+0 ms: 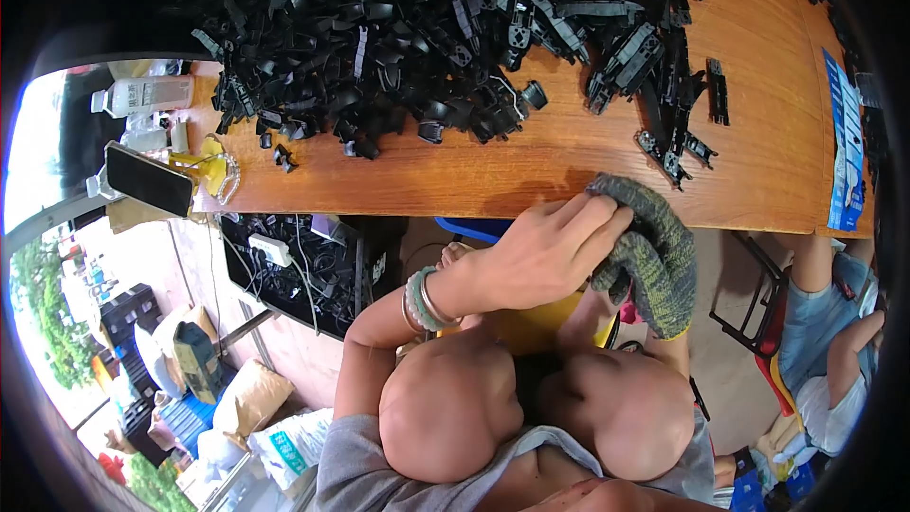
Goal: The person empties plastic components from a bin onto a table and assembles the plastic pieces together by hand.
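My left hand [552, 251], bare and with bracelets [420, 301] at the wrist, is closed on the fabric of a grey-green knit work glove [668, 261]. The glove covers my right hand [654, 242], and its yellow-edged cuff lies at the right wrist. Both hands meet above my lap, just in front of the table edge. The gloved fingers look bent, but my left hand partly hides them, so their grip is unclear.
A large heap of black plastic parts [379, 47] covers much of the wooden table [455, 180]. At the left edge, a phone [147, 178] leans on a yellow stand [213, 169]. A bin of black parts [284, 270] sits below. Another person [825, 351] sits at right.
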{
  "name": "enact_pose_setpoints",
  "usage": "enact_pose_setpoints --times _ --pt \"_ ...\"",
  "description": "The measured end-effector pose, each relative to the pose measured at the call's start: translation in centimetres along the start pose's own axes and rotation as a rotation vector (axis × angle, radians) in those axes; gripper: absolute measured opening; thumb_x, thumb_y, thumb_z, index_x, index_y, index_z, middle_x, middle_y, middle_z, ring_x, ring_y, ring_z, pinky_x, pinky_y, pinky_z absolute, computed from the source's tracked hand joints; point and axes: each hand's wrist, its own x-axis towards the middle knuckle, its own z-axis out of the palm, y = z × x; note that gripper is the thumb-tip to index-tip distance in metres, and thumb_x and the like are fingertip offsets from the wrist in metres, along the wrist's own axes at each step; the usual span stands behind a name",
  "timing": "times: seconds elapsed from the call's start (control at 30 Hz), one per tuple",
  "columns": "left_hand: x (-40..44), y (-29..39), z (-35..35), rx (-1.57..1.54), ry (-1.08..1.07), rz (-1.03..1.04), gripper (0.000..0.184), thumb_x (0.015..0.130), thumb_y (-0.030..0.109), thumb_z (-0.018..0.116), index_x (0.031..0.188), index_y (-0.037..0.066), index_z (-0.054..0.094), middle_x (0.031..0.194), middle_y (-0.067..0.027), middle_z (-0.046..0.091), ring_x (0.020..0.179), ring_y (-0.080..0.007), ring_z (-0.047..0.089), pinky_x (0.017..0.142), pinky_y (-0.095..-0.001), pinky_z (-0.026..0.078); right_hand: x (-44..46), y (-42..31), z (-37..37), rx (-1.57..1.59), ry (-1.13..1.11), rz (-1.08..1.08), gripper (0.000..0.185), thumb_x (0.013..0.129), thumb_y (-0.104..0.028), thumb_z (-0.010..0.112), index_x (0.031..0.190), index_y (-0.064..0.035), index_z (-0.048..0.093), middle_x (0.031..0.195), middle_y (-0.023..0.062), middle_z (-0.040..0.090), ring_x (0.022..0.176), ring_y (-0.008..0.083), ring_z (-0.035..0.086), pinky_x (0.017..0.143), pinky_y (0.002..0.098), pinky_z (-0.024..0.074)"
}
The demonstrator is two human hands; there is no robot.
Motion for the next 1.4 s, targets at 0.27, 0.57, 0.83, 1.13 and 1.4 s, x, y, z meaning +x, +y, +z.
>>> enact_pose_setpoints --times 0.27,0.57,0.83,1.13,1.4 --pt "-1.1 -4.8 -4.1 0.386 0.325 -0.445 0.016 0.073 -0.005 0.064 0.088 0.0 0.062 0.076 -0.0092 0.055 0.059 -0.0191 0.054 0.053 -0.0291 0.043 0.6 -0.5 1.0 0.178 0.042 0.24 0.03 0.09 -0.011 0.05 0.116 0.0031 0.054 0.087 0.013 0.066 0.05 0.0097 0.055 0.044 0.0204 0.0455" --pt "-0.9 -2.5 -4.7 -0.082 0.326 -0.494 0.013 0.073 -0.008 0.063 0.084 -0.002 0.061 0.082 -0.0085 0.062 0.059 -0.0096 0.057 0.05 -0.0214 0.044 0.3 -0.2 1.1 0.186 0.081 0.211 0.03 0.088 -0.011 0.053 0.115 0.0038 0.054 0.087 0.0125 0.066 0.052 0.0093 0.055 0.045 0.0194 0.0441" --pt "-0.5 -1.7 -3.8 -0.301 0.152 -0.395 0.019 0.073 -0.011 0.057 0.088 -0.002 0.065 0.082 -0.0118 0.062 0.065 -0.0168 0.061 0.055 -0.0245 0.05 0.7 -1.1 1.4 0.232 -0.027 0.248 0.029 0.088 -0.014 0.055 0.112 0.0034 0.057 0.083 0.0081 0.065 0.055 0.0077 0.054 0.043 0.0189 0.0412" --pt "-0.2 -0.7 -2.9 -0.473 0.202 -0.496 0.011 0.082 -0.006 0.054 0.087 -0.003 0.064 0.077 -0.0105 0.061 0.056 -0.0147 0.058 0.052 -0.0219 0.047 0.6 1.1 0.5 -0.415 -0.066 -0.273 0.026 0.082 -0.006 0.058 0.107 0.0015 0.056 0.09 0.0116 0.063 0.068 0.0194 0.06 0.054 0.0291 0.0483" --pt "-0.4 0.9 -0.6 -0.34 0.224 -0.653 0.033 0.093 0.016 0.044 0.067 -0.002 0.051 0.054 -0.0167 0.044 0.045 -0.0329 0.044 0.044 -0.0377 0.034 0.0 3.0 1.1 -0.74 -0.115 -0.78 0.036 0.068 0.003 0.062 0.103 -0.0041 0.058 0.104 0.0147 0.059 0.084 0.0321 0.06 0.065 0.0387 0.05"
